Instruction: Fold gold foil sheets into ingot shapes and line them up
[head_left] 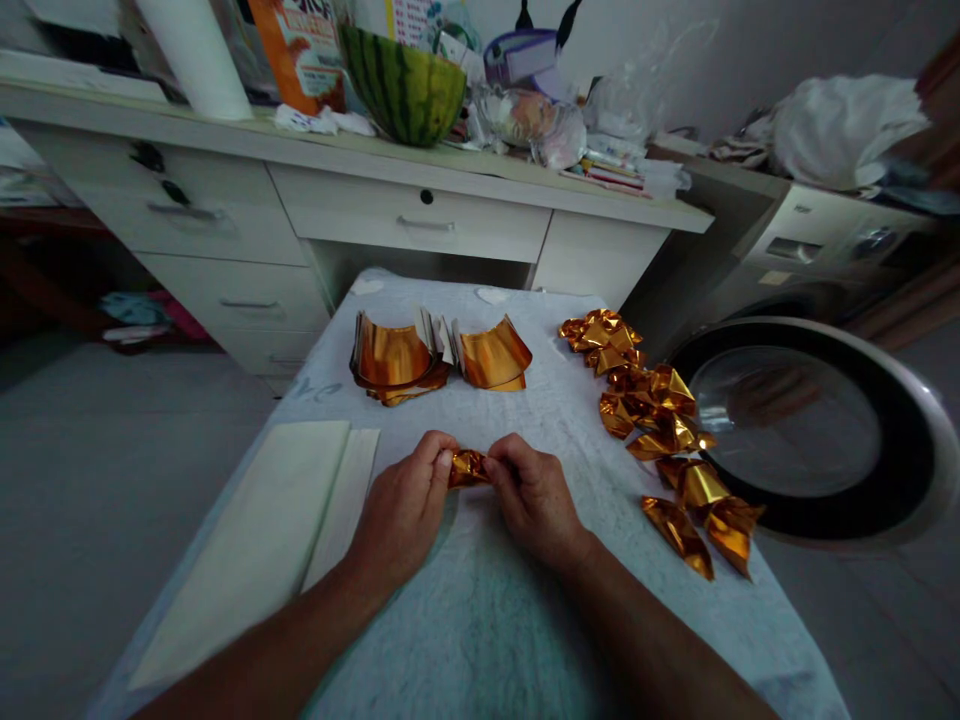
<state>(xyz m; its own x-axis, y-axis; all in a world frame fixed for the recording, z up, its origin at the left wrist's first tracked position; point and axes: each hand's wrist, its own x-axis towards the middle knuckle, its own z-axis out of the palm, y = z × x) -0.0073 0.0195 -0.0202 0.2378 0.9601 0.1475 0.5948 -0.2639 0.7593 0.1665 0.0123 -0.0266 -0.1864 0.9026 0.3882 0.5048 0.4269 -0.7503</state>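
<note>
Between my two hands, just above the cloth-covered table (525, 620), is a small piece of shiny gold foil paper (469, 468), partly folded or crumpled. My left hand (409, 500) pinches its left end, and my right hand (534, 495) grips the right end; the fingertips cover both ends. Beyond the hands stand two curved stacks of gold foil sheets, a left stack (394, 355) and a right stack (495, 355). On the right side of the table lies a row of folded gold foil pieces (652, 395).
Pale folded sheets (255, 530) lie along the table's left side. Behind is a white drawer desk (420, 215) bearing a cut watermelon (405, 85), an orange packet (304, 55) and clutter. To the right, a washing machine's round door (795, 420) hangs open close to the table edge.
</note>
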